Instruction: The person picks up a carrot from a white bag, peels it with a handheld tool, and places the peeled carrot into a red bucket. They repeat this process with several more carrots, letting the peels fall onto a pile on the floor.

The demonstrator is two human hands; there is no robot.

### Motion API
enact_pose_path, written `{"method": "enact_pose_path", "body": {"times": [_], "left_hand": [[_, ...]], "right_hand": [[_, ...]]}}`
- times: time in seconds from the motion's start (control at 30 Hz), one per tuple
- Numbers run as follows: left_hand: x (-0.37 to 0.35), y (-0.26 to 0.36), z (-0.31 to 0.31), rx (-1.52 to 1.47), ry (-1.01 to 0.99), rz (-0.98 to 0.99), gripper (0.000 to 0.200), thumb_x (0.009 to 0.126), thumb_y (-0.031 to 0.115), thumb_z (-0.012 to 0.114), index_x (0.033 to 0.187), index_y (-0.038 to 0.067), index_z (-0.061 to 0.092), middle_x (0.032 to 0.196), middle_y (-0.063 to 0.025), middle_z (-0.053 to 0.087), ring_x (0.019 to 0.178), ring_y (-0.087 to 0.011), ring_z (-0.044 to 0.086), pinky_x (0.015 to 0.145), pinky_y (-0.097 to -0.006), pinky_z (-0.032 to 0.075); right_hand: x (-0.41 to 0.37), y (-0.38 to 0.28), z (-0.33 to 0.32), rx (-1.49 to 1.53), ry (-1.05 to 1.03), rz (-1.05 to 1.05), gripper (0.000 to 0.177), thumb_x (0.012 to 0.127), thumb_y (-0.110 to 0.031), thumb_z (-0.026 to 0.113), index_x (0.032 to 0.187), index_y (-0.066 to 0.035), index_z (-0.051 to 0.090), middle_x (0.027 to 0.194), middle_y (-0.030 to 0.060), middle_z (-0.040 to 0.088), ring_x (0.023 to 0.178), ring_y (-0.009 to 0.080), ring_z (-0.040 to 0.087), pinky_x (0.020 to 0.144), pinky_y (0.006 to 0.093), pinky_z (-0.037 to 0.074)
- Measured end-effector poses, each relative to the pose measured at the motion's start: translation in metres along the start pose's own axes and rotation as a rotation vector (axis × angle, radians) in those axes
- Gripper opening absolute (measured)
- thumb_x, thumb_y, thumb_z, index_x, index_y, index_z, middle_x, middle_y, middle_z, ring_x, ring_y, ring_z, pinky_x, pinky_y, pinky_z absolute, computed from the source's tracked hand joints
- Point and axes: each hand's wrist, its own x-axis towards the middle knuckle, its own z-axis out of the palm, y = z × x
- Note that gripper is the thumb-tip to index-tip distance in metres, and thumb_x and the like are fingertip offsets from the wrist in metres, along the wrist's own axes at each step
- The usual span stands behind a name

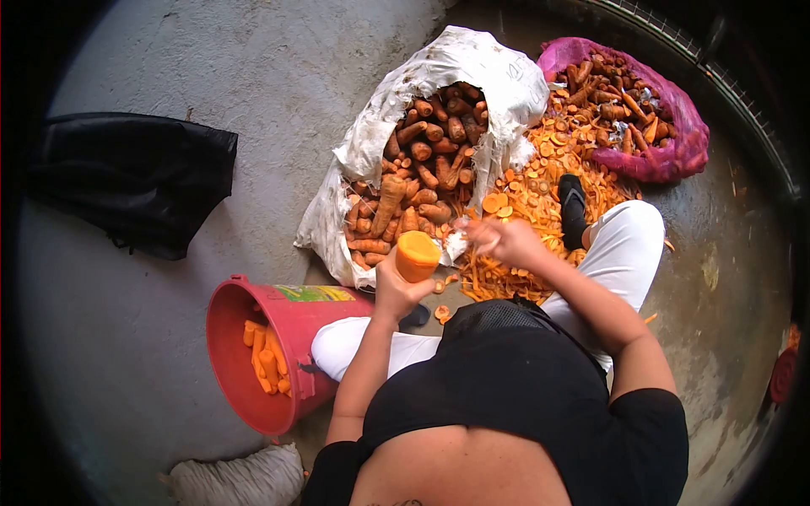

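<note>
My left hand (395, 291) is wrapped round a thick carrot (418, 256), its bright orange cut end turned up. To its right, my right hand (511, 244) is closed and partly smeared by motion; what it grips cannot be made out. Just beyond both hands, a torn white sack (498, 67) lies open, full of unpeeled carrots (422, 152). Below and beside my right hand spreads a heap of orange peelings and cut slices (540, 181). A red bucket (325, 320) lies tipped by my left leg, with peeled carrots (268, 358) inside.
A pink mesh sack (693, 139) holding carrots and scraps sits at the upper right. Black cloth or plastic (135, 177) lies on the grey floor (278, 59) at left. A pale sack (240, 479) is near the bucket. My dark shoe (572, 211) rests among the peelings.
</note>
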Motion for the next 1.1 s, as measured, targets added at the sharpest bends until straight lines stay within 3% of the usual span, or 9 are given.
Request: {"method": "enact_pose_path", "body": {"times": [0.07, 0.17, 0.27, 0.33, 0.37, 0.47, 0.6, 0.7, 1.1], "left_hand": [[0.001, 0.002, -0.004, -0.065, -0.035, -0.035, 0.035, 0.060, 0.007, 0.066, 0.093, -0.003, 0.059, 0.085, -0.0056, 0.064, 0.076, -0.0130, 0.061, 0.071, -0.0265, 0.049], [0.003, -0.008, -0.011, -0.131, -0.073, -0.172, 0.033, 0.060, 0.006, 0.064, 0.091, -0.003, 0.058, 0.084, -0.0046, 0.064, 0.074, -0.0124, 0.060, 0.069, -0.0264, 0.048], [0.004, -0.009, -0.009, -0.131, -0.107, -0.223, 0.033, 0.061, 0.006, 0.063, 0.092, -0.003, 0.058, 0.081, -0.0043, 0.063, 0.071, -0.0119, 0.059, 0.067, -0.0258, 0.048], [0.007, -0.005, -0.004, -0.153, -0.105, -0.238, 0.033, 0.062, 0.005, 0.062, 0.093, -0.003, 0.058, 0.079, -0.0042, 0.063, 0.069, -0.0113, 0.059, 0.064, -0.0255, 0.048], [0.008, -0.003, -0.002, -0.169, -0.099, -0.245, 0.033, 0.062, 0.004, 0.062, 0.094, -0.003, 0.059, 0.078, -0.0041, 0.063, 0.067, -0.0108, 0.058, 0.062, -0.0254, 0.047], [0.012, -0.001, -0.002, -0.123, -0.152, -0.325, 0.034, 0.063, 0.003, 0.061, 0.096, -0.002, 0.059, 0.078, -0.0038, 0.063, 0.062, -0.0092, 0.057, 0.055, -0.0249, 0.046], [0.011, -0.001, 0.002, -0.124, -0.117, -0.300, 0.033, 0.064, 0.002, 0.061, 0.096, -0.003, 0.059, 0.078, -0.0033, 0.063, 0.061, -0.0083, 0.056, 0.052, -0.0244, 0.045], [0.010, 0.003, 0.004, -0.125, -0.106, -0.266, 0.033, 0.064, 0.003, 0.061, 0.096, -0.003, 0.059, 0.078, -0.0033, 0.063, 0.062, -0.0087, 0.057, 0.053, -0.0244, 0.045], [0.011, 0.003, 0.000, -0.129, -0.174, -0.236, 0.033, 0.063, 0.005, 0.061, 0.095, -0.003, 0.060, 0.080, -0.0033, 0.064, 0.066, -0.0098, 0.058, 0.059, -0.0246, 0.047]], "right_hand": [[0.004, 0.033, -0.011, 0.010, 0.004, 0.132, 0.027, 0.090, -0.031, 0.062, 0.111, -0.014, 0.067, 0.082, 0.0140, 0.069, 0.069, 0.0250, 0.068, 0.063, 0.0344, 0.052], [-0.002, 0.032, -0.015, 0.211, 0.128, 0.107, 0.028, 0.092, -0.024, 0.059, 0.116, -0.011, 0.065, 0.086, 0.0139, 0.069, 0.073, 0.0216, 0.068, 0.066, 0.0302, 0.051], [-0.013, 0.002, -0.017, 0.445, 0.032, 0.095, 0.029, 0.093, -0.019, 0.056, 0.119, -0.009, 0.063, 0.087, 0.0153, 0.068, 0.073, 0.0192, 0.066, 0.066, 0.0287, 0.050], [-0.021, -0.025, -0.019, 0.441, 0.069, -0.234, 0.029, 0.092, -0.033, 0.058, 0.111, -0.013, 0.067, 0.075, 0.0154, 0.066, 0.063, 0.0287, 0.066, 0.058, 0.0340, 0.050], [-0.023, -0.036, -0.031, 0.342, -0.056, -0.228, 0.029, 0.091, -0.037, 0.060, 0.109, -0.015, 0.068, 0.072, 0.0130, 0.066, 0.060, 0.0284, 0.065, 0.055, 0.0355, 0.050], [-0.023, -0.045, -0.036, 0.228, -0.129, -0.259, 0.024, 0.088, -0.024, 0.065, 0.107, -0.010, 0.067, 0.069, 0.0120, 0.065, 0.056, 0.0255, 0.063, 0.054, 0.0343, 0.048], [-0.021, -0.041, -0.032, 0.181, -0.114, -0.283, 0.025, 0.088, -0.029, 0.065, 0.105, -0.011, 0.068, 0.067, 0.0129, 0.064, 0.054, 0.0284, 0.062, 0.052, 0.0349, 0.047], [-0.022, -0.036, -0.027, 0.184, -0.096, -0.253, 0.030, 0.090, -0.043, 0.058, 0.098, -0.016, 0.069, 0.064, 0.0133, 0.062, 0.053, 0.0321, 0.060, 0.051, 0.0405, 0.046], [-0.026, -0.028, -0.024, 0.455, -0.166, -0.196, 0.021, 0.087, -0.023, 0.057, 0.097, -0.006, 0.064, 0.073, 0.0194, 0.062, 0.066, 0.0376, 0.061, 0.062, 0.0397, 0.048]]}}
